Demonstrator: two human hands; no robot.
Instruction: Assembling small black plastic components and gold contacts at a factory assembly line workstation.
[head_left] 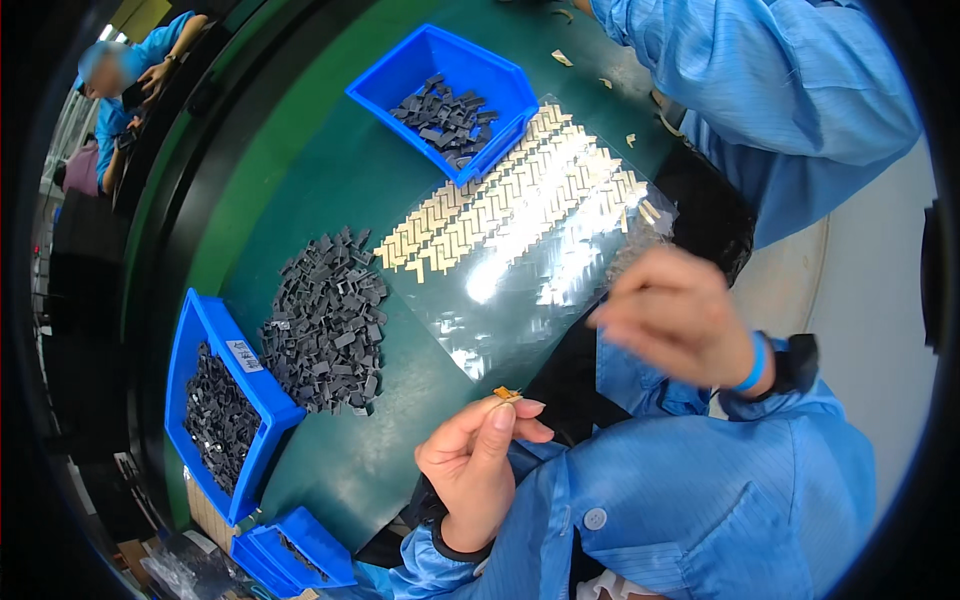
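Note:
My left hand [480, 460] pinches a small tan flat piece [506, 393] between thumb and forefinger, near the front edge of the green table [300, 170]. My right hand [672, 315] is raised and blurred, fingers curled, over the right end of a clear plastic sheet [520, 275]; whether it holds anything cannot be seen. Rows of tan pieces [505, 195] lie in a zigzag pattern on the sheet. A loose heap of small dark grey parts [328, 322] lies left of the sheet.
A blue bin [215, 350] of dark parts stands at the left, another blue bin [510, 85] of them behind the sheet, smaller blue bins [300, 555] at the lower left. One blue-sleeved person [780, 90] works at the upper right, another [130, 70] far left.

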